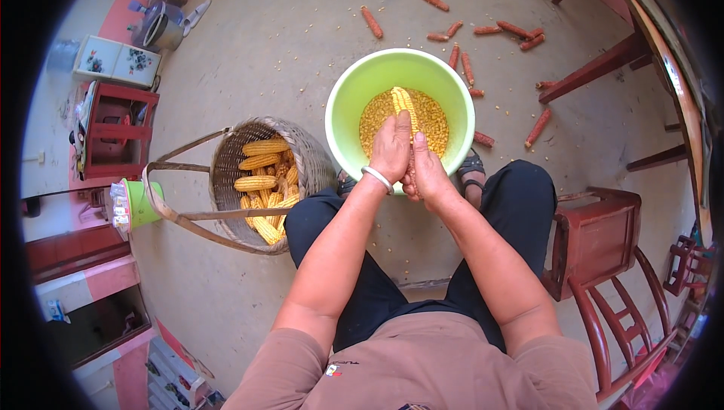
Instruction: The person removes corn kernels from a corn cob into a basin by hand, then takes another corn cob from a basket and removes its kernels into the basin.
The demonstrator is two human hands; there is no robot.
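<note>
Over a light-green plastic basin, I hold a partly shelled ear of corn between both hands. Rows of yellow kernels cover its far end, while bare reddish cob shows at the end closer to me. My left hand, with a pale bangle at the wrist, presses along the ear's left side. From the right and below, my right hand wraps the lower part, its thumb pointing up the ear. Loose corn kernels cover the basin's bottom. The hands hide the ear's middle and some kernels.
To my left, a woven basket with a tall handle holds several yellow corn ears. Bare red cobs and stray kernels litter the floor beyond the basin. A red wooden chair and table legs stand right.
</note>
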